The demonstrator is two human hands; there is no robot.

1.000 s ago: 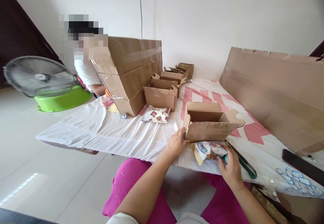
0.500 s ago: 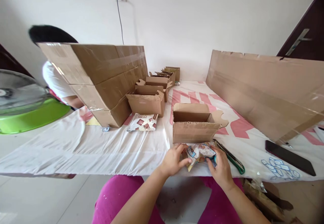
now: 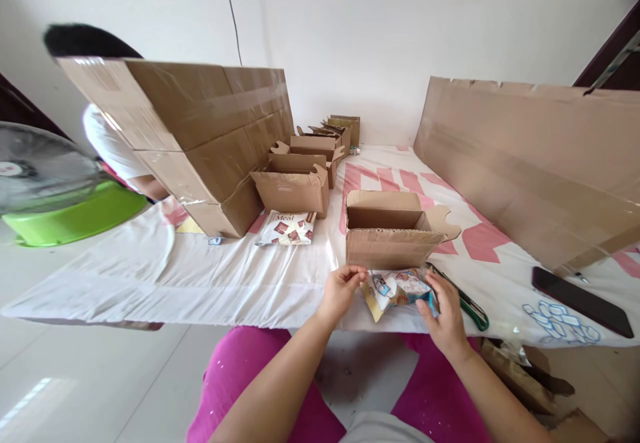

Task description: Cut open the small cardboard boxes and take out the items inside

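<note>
A small, crinkled plastic food packet (image 3: 397, 287), printed in white, blue and yellow, lies at the table's front edge. At its upper left corner, the thumb and fingers of my left hand (image 3: 341, 291) are pinched together on the edge. My right hand (image 3: 446, 313) curls around the other end, thumb below and fingers above. Right behind the packet stands an open cardboard box (image 3: 387, 251) with its flaps up. A green-handled utility knife (image 3: 470, 309) lies just right of my right hand, partly hidden by it.
A white packet marked "Meal" (image 3: 286, 229) lies left, before a row of open boxes (image 3: 293, 193). Stacked cartons (image 3: 210, 136) wall off the left, a cardboard panel (image 3: 530, 169) the right. A phone (image 3: 583, 301) lies at right. Another person's arm (image 3: 150, 186) and a green fan (image 3: 75, 213) are left.
My left fingers have closed into a pinch at the packet's left corner and sit slightly higher. My right fingers have loosened a little. The camera view has tilted down.
</note>
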